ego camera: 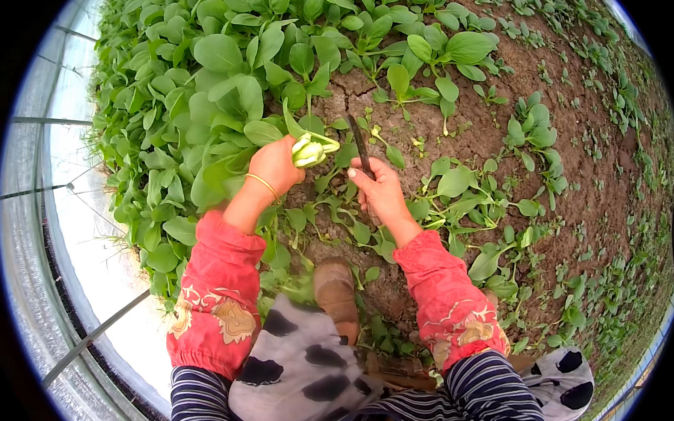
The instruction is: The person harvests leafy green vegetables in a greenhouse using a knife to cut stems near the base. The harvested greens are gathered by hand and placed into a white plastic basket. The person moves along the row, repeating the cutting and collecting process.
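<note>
My left hand (275,166) is closed around a bunch of leafy greens, whose pale cut stem ends (310,152) point right, out of the fist. The bunch's leaves spread left and blur into the standing crop. In my right hand (378,188) is a thin dark blade (358,141), probably a knife or sickle, its tip pointing up and away. The fingers cover its handle. The blade is slightly right of the stem ends, apart from them. Loose leaves (361,232) lie on the soil under both hands.
Dense leafy greens (167,115) grow at the left and far side. Picked or trampled plants (460,198) lie on brown cracked soil (584,158) at the right. My brown shoe (336,288) is just below the hands. Plastic sheeting with metal poles (70,123) borders the left.
</note>
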A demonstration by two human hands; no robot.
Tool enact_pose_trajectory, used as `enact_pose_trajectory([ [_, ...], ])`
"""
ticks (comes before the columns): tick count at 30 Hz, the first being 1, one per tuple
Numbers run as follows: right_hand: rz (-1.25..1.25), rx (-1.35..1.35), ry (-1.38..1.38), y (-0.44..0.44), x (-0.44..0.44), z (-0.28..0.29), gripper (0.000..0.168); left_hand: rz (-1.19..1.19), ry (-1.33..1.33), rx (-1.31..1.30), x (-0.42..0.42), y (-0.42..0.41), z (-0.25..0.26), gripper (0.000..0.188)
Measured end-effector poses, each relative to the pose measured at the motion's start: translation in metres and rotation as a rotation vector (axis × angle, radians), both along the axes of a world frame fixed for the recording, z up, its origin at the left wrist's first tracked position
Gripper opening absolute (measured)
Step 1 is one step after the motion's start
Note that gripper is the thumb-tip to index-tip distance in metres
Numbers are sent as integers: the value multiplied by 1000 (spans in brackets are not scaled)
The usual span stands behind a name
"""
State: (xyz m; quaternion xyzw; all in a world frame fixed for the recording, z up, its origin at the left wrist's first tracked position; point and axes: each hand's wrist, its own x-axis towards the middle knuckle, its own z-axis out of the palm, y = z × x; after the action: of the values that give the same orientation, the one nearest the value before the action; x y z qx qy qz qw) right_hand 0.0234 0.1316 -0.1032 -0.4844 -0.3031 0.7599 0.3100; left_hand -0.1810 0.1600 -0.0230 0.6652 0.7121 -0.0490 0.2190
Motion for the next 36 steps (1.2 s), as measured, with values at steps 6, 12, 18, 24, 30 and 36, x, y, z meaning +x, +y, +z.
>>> enact_pose_trajectory([
  [6,17,158,308,3,14,58,32,432,-1292,-432,14,-44,43,47],
  [12,24,391,35,-32,36,69,21,504,-1282,-120,38,-111,65,56],
  [18,-37,44,201,-92,18,89,19,150,-1117,87,47,-137,31,65],
  [24,-79,-41,-80,-98,1,36,26,-40,-386,-197,18,-91,8,94],
  [30,266,80,-201,-68,-55,-5,18,-29,403,-84,-69,-65,-34,60],
  [36,481,101,-296,-24,-104,-23,38,-35,417,112,-91,-82,-48,31],
])
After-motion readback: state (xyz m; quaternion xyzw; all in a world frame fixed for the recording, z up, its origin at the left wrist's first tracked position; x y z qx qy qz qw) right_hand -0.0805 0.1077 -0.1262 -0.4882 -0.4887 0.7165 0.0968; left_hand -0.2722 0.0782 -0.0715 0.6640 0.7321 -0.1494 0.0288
